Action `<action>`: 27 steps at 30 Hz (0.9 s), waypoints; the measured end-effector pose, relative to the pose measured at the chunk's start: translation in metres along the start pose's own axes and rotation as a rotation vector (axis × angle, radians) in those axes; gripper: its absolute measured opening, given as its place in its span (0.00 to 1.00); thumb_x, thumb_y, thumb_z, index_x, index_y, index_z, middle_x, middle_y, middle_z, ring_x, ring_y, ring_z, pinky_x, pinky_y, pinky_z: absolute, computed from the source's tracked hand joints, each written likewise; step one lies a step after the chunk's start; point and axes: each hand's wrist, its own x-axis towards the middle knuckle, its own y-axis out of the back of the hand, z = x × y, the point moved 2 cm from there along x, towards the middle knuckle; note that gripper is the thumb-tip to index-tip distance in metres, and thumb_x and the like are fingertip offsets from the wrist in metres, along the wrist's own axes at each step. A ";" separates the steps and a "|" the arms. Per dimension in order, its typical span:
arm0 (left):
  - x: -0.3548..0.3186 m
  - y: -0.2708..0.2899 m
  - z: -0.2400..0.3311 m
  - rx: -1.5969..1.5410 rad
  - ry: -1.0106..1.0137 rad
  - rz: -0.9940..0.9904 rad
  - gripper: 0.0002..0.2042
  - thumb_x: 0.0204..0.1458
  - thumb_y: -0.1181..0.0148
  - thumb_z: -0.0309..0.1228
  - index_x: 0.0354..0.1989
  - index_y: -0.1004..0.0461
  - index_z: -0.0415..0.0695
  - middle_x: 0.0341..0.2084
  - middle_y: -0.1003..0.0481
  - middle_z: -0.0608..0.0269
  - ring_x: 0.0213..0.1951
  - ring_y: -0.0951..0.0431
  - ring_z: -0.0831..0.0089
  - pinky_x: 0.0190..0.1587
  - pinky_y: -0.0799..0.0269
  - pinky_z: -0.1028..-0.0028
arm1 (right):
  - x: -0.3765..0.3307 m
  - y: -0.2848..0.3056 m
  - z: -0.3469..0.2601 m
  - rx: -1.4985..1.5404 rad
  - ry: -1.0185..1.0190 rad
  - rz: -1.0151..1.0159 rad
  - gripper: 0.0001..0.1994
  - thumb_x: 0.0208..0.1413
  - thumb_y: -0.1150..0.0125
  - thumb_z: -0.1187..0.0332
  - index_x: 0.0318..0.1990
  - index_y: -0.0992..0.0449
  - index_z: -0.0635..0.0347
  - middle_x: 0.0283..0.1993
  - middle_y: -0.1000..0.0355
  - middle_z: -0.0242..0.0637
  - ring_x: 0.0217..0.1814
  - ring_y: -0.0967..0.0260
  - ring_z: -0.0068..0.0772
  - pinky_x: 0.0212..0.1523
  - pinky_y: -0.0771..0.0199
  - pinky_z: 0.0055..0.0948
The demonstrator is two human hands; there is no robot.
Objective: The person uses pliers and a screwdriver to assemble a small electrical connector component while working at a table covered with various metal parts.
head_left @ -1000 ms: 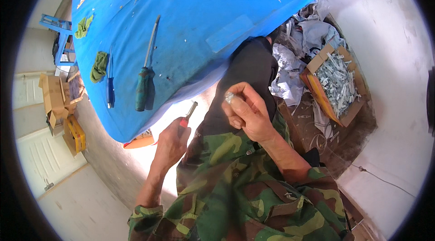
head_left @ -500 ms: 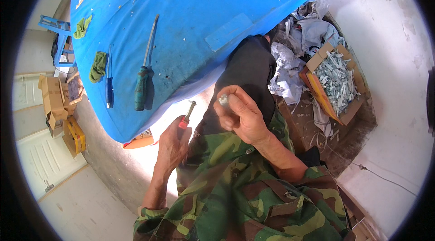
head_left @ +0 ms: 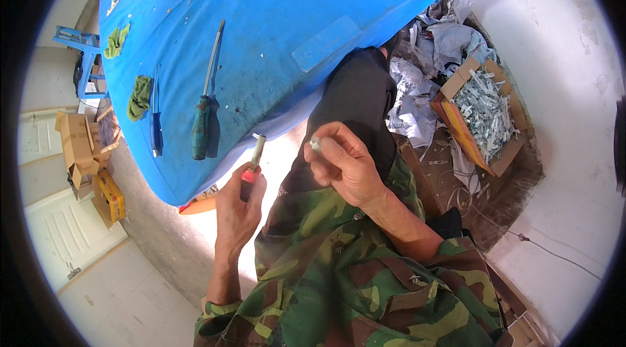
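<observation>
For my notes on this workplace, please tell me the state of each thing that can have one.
Left hand, closed on the red-handled tool.
Right hand, pinching a small pale piece.
Teal-handled screwdriver, lying on the blue cover.
Nearer green cloth, crumpled.
Cardboard box at right, open, filled with strips.
Brown carton at left, flaps open.

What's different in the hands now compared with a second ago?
The left hand has shifted left and a little forward, swinging the metal end of its red-handled tool left and more upright. The right hand has eased slightly left with its small pale piece. Nothing was picked up or let go. The teal screwdriver and green cloth lie as before.
</observation>
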 end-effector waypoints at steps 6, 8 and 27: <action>0.007 0.040 -0.014 0.049 0.121 0.272 0.19 0.62 0.35 0.33 0.57 0.25 0.35 0.37 0.20 0.56 0.38 0.21 0.74 0.41 0.25 0.72 | 0.001 0.001 0.000 -0.039 0.011 0.037 0.09 0.74 0.47 0.66 0.53 0.31 0.59 0.44 0.24 0.39 0.35 0.27 0.21 0.32 0.26 0.22; 0.013 0.055 -0.018 0.056 0.124 0.336 0.20 0.61 0.34 0.35 0.58 0.25 0.36 0.36 0.19 0.56 0.38 0.21 0.74 0.41 0.25 0.71 | 0.002 0.002 0.001 -0.057 -0.001 0.065 0.09 0.74 0.47 0.66 0.54 0.31 0.60 0.46 0.24 0.40 0.36 0.26 0.22 0.34 0.24 0.23; 0.059 0.090 -0.077 0.623 0.163 0.512 0.23 0.69 0.48 0.50 0.59 0.25 0.45 0.51 0.22 0.53 0.50 0.20 0.55 0.51 0.24 0.58 | 0.000 -0.010 0.003 -0.292 0.041 0.112 0.12 0.72 0.46 0.67 0.57 0.32 0.63 0.49 0.23 0.40 0.43 0.22 0.27 0.42 0.18 0.28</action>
